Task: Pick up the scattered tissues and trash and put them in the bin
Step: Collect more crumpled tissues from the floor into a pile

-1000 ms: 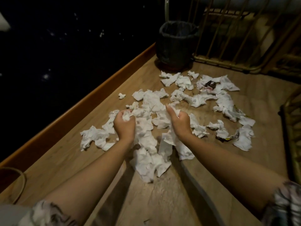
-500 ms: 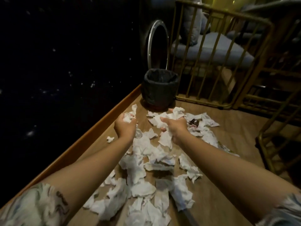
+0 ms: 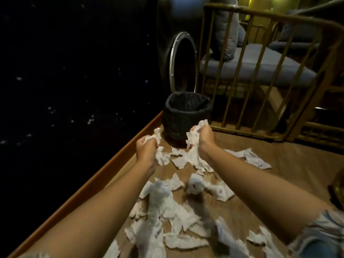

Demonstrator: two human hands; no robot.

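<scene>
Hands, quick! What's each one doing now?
Left hand: closed, gripping crumpled tissues.
Right hand: closed, gripping a tissue wad.

Crumpled white tissues [image 3: 167, 207] lie scattered over the wooden surface, densest at the near centre. Two bunches are held aloft, gripped in fists, just before the bin [image 3: 187, 116], a black-lined round basket standing upright at the far corner.

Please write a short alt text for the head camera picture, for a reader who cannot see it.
Two bare hands, left hand and right hand, each hold a bunch of white tissues just in front of a black bin on a wooden floor. More crumpled tissues lie scattered below the arms.
</scene>
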